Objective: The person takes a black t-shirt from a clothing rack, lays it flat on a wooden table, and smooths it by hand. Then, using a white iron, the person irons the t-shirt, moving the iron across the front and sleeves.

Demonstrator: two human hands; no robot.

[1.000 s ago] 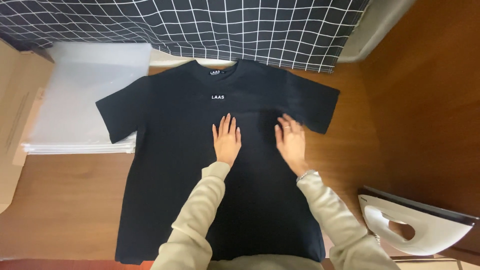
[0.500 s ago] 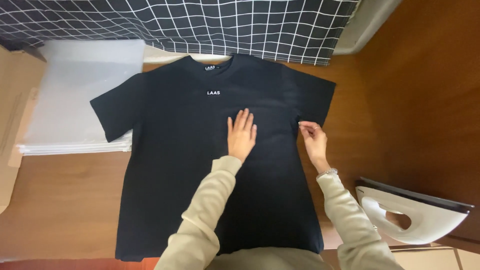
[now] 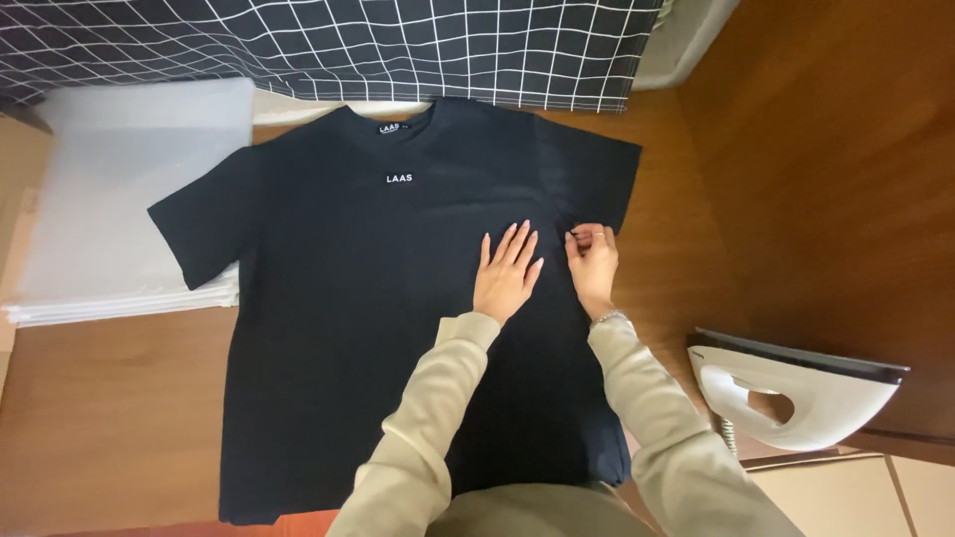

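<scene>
While the black T-shirt (image 3: 398, 298) lies face up and spread flat on the wooden table (image 3: 109, 408), collar away from the person, the left hand (image 3: 507, 273) presses palm-down on the chest area with its fingers (image 3: 517, 244) straight and close together, holding nothing. Just beside it, the right hand (image 3: 594, 261) has its fingers (image 3: 587, 237) curled and pinched on a small fold of fabric near the seam under the sleeve. To smooth the cloth well, I would judge that the flat palm should anchor the fabric firmly while the pinching hand draws the crease outward in line with the side seam, gently enough not to skew the collar or drag the whole shirt sideways. One sleeve of the shirt overlaps a stack of pale grey folded sheets (image 3: 129, 199) at the far left. Beyond the collar hangs a dark cloth with a white grid pattern (image 3: 328, 45). A white clothes iron (image 3: 796, 393) rests on its side at the right edge, well apart from the shirt, and warm brown wood panelling (image 3: 846, 149) fills the right of the view.
</scene>
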